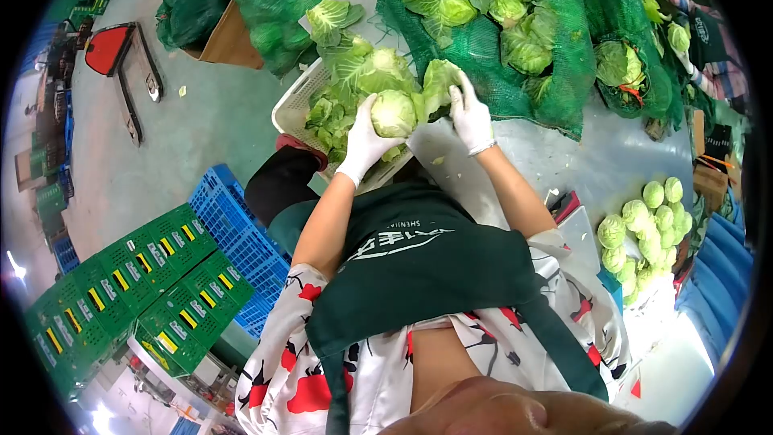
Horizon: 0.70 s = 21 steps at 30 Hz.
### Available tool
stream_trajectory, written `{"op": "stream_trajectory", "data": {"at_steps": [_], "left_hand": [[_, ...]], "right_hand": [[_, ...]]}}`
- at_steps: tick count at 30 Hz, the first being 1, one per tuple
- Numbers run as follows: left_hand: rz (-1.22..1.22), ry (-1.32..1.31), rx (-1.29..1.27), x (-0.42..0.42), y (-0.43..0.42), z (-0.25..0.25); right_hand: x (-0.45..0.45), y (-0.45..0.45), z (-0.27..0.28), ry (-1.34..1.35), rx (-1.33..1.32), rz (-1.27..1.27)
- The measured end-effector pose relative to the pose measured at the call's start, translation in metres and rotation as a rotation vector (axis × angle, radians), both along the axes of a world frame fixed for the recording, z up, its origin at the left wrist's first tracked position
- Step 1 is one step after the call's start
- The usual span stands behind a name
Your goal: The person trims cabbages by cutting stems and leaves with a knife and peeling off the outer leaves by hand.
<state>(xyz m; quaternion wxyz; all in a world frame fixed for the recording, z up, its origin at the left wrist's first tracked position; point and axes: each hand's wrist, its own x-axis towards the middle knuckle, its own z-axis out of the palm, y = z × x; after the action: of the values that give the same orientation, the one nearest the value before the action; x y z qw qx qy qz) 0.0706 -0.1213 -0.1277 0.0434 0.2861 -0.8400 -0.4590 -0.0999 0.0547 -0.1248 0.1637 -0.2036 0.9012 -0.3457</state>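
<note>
I'd pull gently: white-gloved left hand (367,141) gripping round pale-green cabbage (394,114), white-gloved right hand (471,119) pinching broad green leaf (437,85).

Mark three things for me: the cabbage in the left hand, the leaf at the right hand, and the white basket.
Cabbage (394,114): head view, middle of its pale round side.
Leaf (438,86): head view, middle of its visible surface.
White basket (293,100): head view, its wall near the rim.
</note>
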Motion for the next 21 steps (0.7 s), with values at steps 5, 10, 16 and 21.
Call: {"op": "stream_trajectory", "data": {"at_steps": [5, 10, 16, 21], "left_hand": [[-0.09, -0.054, -0.149, -0.014, 0.001, -0.004], [-0.115, -0.145, -0.162, -0.018, 0.0, 0.001], [-0.1, -0.101, -0.158, -0.018, 0.0, -0.003], [-0.147, 0.01, -0.228, -0.014, 0.013, 0.001]], "right_hand": [[0.032, -0.023, 0.018, -0.026, 0.143, 0.363], [0.033, -0.034, 0.022, -0.014, 0.286, 0.504], [0.034, -0.039, 0.008, 0.057, 0.283, 0.486], [-0.002, -0.05, -0.008, 0.029, 0.295, 0.22]]}}
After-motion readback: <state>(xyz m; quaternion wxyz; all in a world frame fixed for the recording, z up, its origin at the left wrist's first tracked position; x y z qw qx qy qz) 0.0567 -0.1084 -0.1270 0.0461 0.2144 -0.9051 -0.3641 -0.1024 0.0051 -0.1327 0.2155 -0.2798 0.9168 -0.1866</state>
